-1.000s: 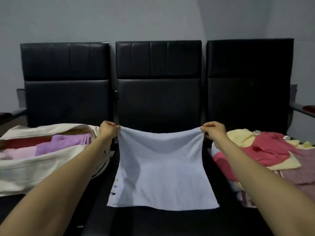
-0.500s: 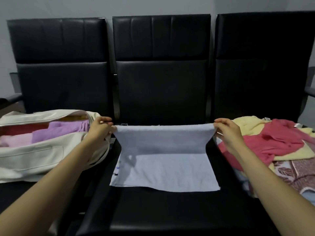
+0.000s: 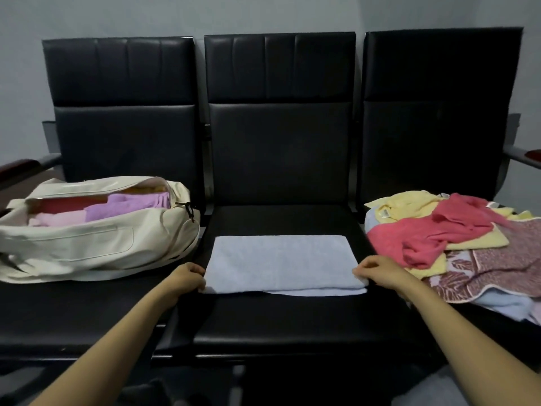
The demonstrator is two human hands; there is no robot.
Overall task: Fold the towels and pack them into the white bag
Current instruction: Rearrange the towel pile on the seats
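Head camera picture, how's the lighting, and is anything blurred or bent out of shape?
Head view: dim, flat light, no hard glare, only a faint sheen on the black seats; the wide lens bows their outer backs; the pale towel is soft but readable.

Source: I get one wide-angle camera, worn on the person's head.
Facing: forward and down onto the middle seat point(image 3: 278, 320) of a black chair row point(image 3: 279, 148).
Nearness: close; left hand point(image 3: 187, 278) and right hand point(image 3: 377, 272) reach in from below.
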